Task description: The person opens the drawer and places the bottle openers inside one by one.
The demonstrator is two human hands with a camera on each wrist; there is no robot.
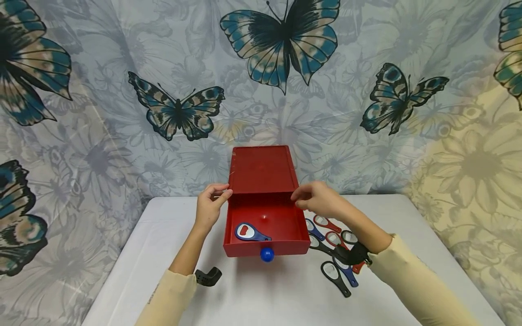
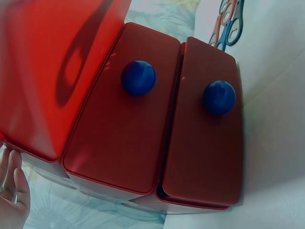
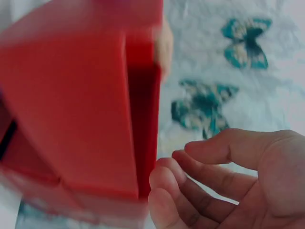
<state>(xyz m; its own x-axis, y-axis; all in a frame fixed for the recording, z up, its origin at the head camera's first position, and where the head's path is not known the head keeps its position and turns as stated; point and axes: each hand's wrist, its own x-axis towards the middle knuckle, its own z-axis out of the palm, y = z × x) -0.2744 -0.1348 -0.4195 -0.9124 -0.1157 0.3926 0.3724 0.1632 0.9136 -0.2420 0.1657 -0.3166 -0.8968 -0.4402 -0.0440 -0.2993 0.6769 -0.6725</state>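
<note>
A red drawer unit (image 1: 263, 168) stands at the table's back, its top drawer (image 1: 285, 248) pulled out by a blue knob's (image 1: 267, 254) side. Inside that drawer lies a blue bottle opener (image 1: 251, 233) with a white middle; its dark shadow shows through the drawer bottom in the left wrist view. My left hand (image 1: 209, 207) has its fingertips at the unit's left edge, by the drawer. On the opposite side, my right hand (image 1: 320, 199) hovers at the drawer's right rear corner, its fingers (image 3: 164, 183) loosely bent with nothing between them.
Several black, blue and red bottle openers (image 1: 335, 277) lie on the white table (image 1: 171, 226) right of the unit, partly under my right forearm. Two lower drawers (image 2: 119, 138) with blue knobs are closed or nearly so. A butterfly-print cloth (image 1: 285, 117) hangs behind.
</note>
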